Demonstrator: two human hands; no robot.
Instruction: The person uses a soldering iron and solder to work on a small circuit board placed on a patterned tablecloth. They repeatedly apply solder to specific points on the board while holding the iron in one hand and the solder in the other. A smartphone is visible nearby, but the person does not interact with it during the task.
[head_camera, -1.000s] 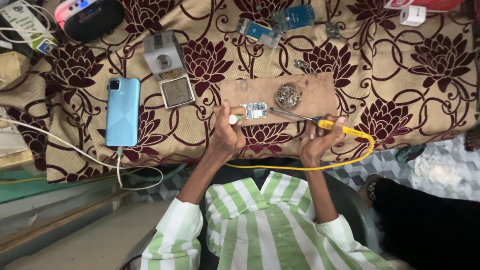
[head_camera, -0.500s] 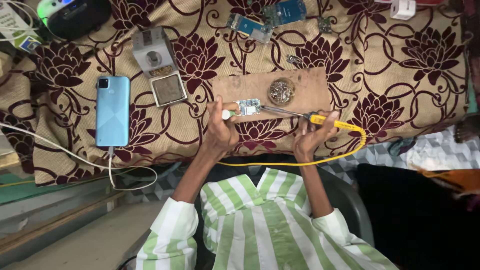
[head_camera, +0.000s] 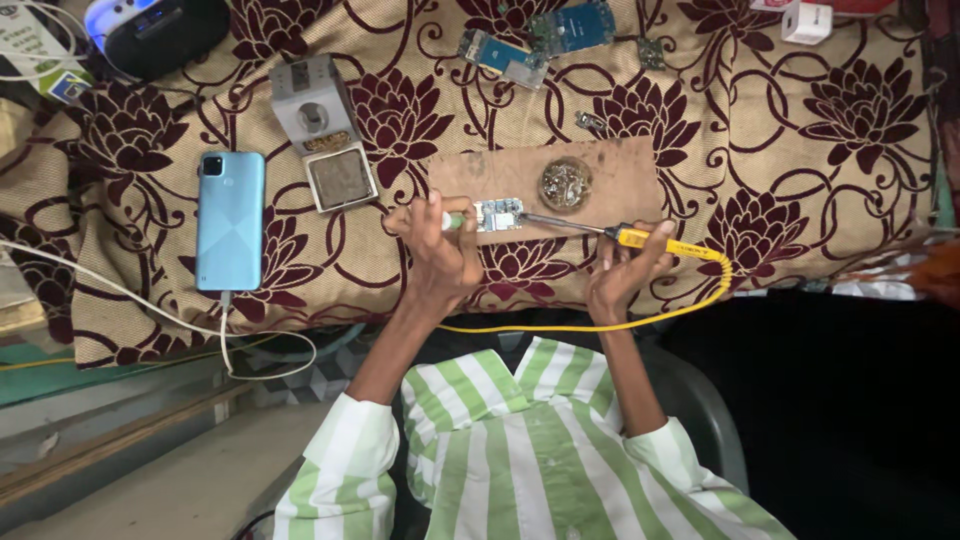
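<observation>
Small pale circuit board (head_camera: 497, 214), prob. bare, soldering iron (head_camera: 600, 232) tip touching.

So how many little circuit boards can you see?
4: one board by the left hand, a blue-grey one, a blue one and a tiny one up top. More may be hidden.

Circuit board (head_camera: 497, 214) lies on wooden board (head_camera: 545, 186), phone (head_camera: 230, 221) far left.

A matt woven cloth (head_camera: 800, 170) with maroon flowers covers the table; at 12 o'clock lies a rough wooden board (head_camera: 480, 175), at 9 a glossy plastic phone (head_camera: 230, 220) (light blue).
</observation>
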